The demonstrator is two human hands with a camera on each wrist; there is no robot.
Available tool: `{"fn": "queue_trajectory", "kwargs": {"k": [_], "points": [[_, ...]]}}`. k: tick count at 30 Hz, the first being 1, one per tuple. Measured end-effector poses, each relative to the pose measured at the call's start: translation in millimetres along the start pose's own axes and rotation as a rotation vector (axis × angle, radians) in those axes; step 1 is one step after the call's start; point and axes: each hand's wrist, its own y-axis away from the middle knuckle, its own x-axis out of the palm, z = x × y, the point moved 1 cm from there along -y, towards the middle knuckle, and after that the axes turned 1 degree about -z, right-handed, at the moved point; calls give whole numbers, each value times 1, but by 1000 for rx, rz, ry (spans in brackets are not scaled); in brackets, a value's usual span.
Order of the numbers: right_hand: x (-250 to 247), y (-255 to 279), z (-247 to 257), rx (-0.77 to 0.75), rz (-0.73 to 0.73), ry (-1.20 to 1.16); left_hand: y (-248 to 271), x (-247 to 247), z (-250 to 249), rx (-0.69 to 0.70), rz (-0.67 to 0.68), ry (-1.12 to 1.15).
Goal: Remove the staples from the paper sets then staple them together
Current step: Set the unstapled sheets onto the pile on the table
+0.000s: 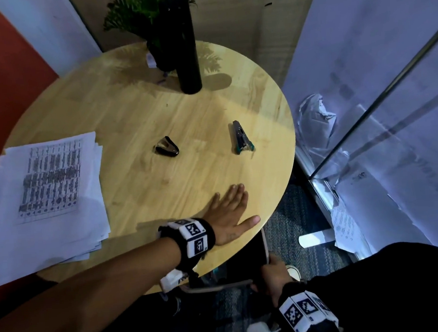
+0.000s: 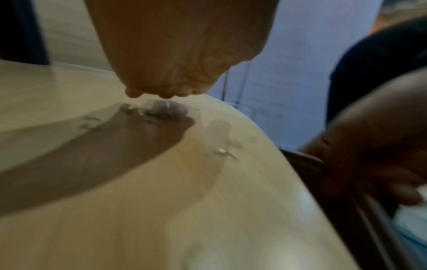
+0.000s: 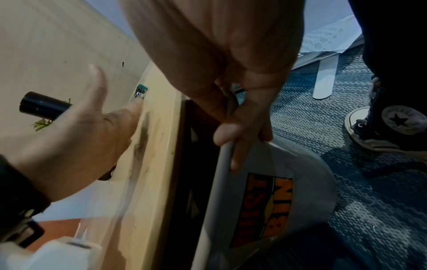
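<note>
A stack of printed paper sets (image 1: 46, 197) lies at the table's left edge. The black staple remover (image 1: 166, 147) rests mid-table, and the stapler (image 1: 241, 137) lies to its right. My left hand (image 1: 232, 207) lies flat and open on the wooden table (image 1: 134, 115) near its front right edge, fingers straight. In the left wrist view loose staples (image 2: 223, 151) lie on the wood just short of the table's edge, and more sit by the fingertips (image 2: 159, 95). My right hand (image 3: 242, 118) grips the rim of a grey bin (image 3: 221, 182) below the table's edge.
A tall black bottle (image 1: 182, 44) and a potted plant (image 1: 136, 17) stand at the table's far side. Crumpled paper (image 1: 317, 120) and loose sheets (image 1: 348, 228) lie on the carpet to the right, beside a glass panel. My shoe (image 3: 379, 127) stands by the bin.
</note>
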Motion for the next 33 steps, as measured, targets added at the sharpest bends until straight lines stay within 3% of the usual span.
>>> {"fn": "queue_trajectory", "kwargs": {"k": [2,4,7,9,11,12,15,20,29,33], "points": [[0,0,-1,-12,11,11,3,-8,10,-6,-44,94],[-1,0,-1,-14,11,21,2,-22,31,-84,-213,225],[-3,-3,-4,-10,-5,17,16,-26,84,-357,-518,439],[-1,-7,-5,-16,-27,12,42,-9,124,-617,-686,558],[2,-10,-5,-26,-44,14,67,15,147,-824,-737,637],[3,-10,-4,-26,-49,12,73,27,148,-860,-716,629],[0,-4,-1,-28,-66,-12,69,46,122,-742,-584,510],[-17,7,3,14,-51,-69,34,31,70,-522,-404,292],[-23,13,10,-3,-68,-83,17,35,13,-205,-294,148],[-30,18,14,21,-27,-100,21,47,3,25,-232,26]]}}
